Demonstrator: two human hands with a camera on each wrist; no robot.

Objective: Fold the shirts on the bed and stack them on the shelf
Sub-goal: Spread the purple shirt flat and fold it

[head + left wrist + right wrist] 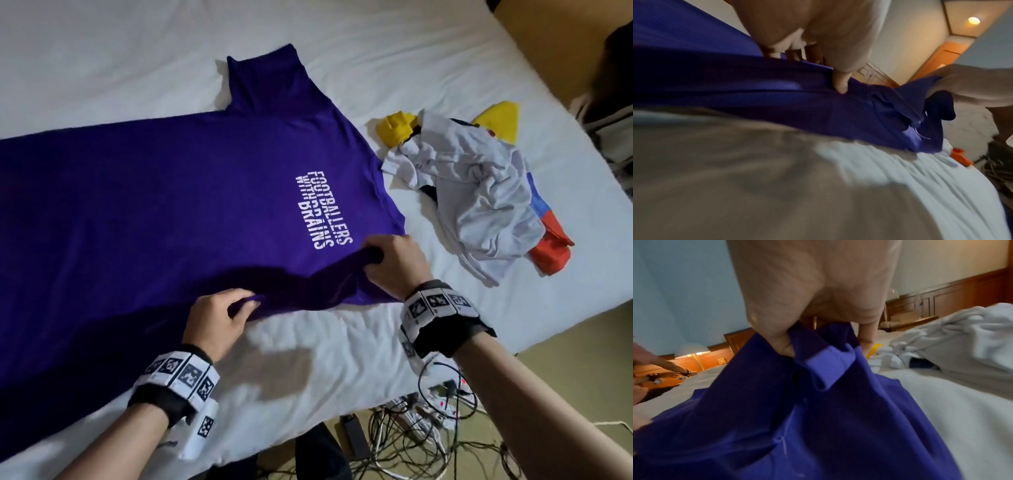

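We have the purple T-shirt (178, 192) spread print-up across the white bed (342, 346), its white lettering (323, 211) reading sideways to us, so the body lies left and the collar end right. That flat spread is what a lengthwise fold needs. Our left hand (215, 322) pinches the near edge of the shirt, fingers curled round the cloth, and our right hand (394, 265) grasps a bunch of fabric at the near sleeve and shoulder. Both grips raise that near side off the bed, and we judge this as the start of turning it over toward the middle. The far sleeve (270, 78) lies flat, not yet folded.

The other shirts wait in a crumpled heap just beyond the collar end: a white shirt (479, 192) over a yellow garment (397, 126) and an orange and blue one (548, 246). No shelf shows in any view.

The head view gives the whole layout, plus the cables (421, 431) on the floor by the bed. The left wrist view adds the thumb (840, 82) pressed onto the taut edge, with fabric stretched between both hands. The right wrist view shows the hemmed sleeve cuff (824, 363) gathered inside our grip, and the lamp (692, 350) and wooden panelling beyond the bed.
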